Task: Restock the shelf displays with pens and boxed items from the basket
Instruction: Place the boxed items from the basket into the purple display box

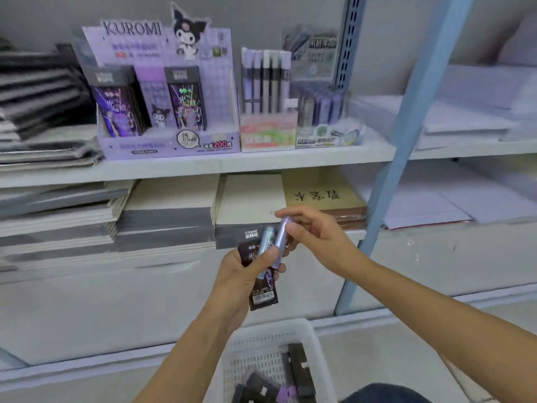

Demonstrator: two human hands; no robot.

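Above the basket point(290, 327) at 6 o'clock, the left hand point(241, 274) grips a dark box point(263, 295) while the right hand point(319, 239) pinches a lilac pen point(280, 242), best slid out lengthwise toward the pen display point(325, 135) at 1 o'clock.

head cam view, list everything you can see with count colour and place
kuromi display: one, purple, upper shelf left
boxed items: three showing, dark and purple, inside kuromi display
pen displays: two, pink and pale green, right of it
notebook stacks: several, grey and cream, lower shelf
shelf post: one, blue, right
basket: one, white, bottom centre, dark boxes inside
dark box: one, black, left hand
lilac pen: one, lilac, against dark box
silvery pen: one, silver-blue, beside lilac pen
left hand: one, grips dark box, thumb over both pens
right hand: one, pinches lilac pen
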